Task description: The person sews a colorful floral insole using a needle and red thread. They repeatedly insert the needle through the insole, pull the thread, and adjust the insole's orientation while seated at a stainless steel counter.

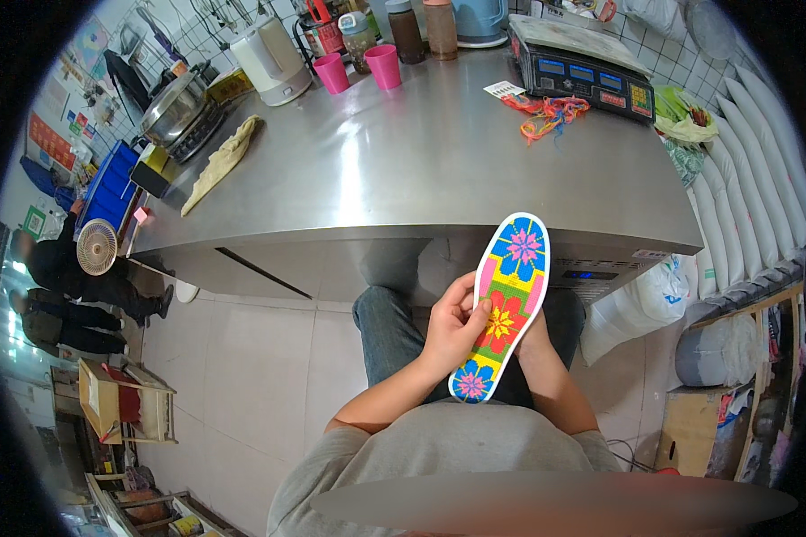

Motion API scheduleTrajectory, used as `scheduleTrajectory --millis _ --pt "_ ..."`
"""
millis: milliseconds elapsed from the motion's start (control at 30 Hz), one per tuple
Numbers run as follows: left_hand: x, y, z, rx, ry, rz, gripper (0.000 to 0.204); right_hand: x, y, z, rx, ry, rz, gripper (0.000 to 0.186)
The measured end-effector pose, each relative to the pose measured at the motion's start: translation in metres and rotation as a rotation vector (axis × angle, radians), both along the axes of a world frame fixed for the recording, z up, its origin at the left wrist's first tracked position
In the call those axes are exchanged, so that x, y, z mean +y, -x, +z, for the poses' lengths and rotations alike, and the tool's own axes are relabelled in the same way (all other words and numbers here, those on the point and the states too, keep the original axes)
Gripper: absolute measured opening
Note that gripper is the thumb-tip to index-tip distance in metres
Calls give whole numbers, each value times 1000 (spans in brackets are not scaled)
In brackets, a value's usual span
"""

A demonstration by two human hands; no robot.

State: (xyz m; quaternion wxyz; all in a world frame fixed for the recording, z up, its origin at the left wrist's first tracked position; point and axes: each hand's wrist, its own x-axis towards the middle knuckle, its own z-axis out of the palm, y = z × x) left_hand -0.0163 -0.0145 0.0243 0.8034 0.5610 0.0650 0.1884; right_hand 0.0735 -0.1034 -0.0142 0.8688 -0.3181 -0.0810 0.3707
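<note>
Gripping a bright embroidered insole, the left hand clamps its edge, the right hand supports behind, toe at 12 o'clock.

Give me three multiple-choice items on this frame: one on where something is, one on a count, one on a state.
1. Where is the embroidered insole?
A. On the steel table
B. Held in both hands above the lap
C. On the floor

2. How many pink cups stand on the steel table?
A. One
B. Two
C. Four

3. How does the yellowish cloth lie?
A. Crumpled in a long strip on the table
B. Hung on a hook
C. Folded in a neat square

Answers: 1 B, the left hand grips its edge and the right hand backs it. 2 B, pink cups side by side. 3 A, it trails loosely.
</note>
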Motion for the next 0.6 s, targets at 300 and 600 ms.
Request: scheduleTrajectory --millis 300,600 --pt "2 -2 -5 -37 65 30 36 -2 5 2 -62 -32 -28 24" --pt "23 -19 -34 -269 924 -589 58 -7 19 44 -1445 581 -599 16"
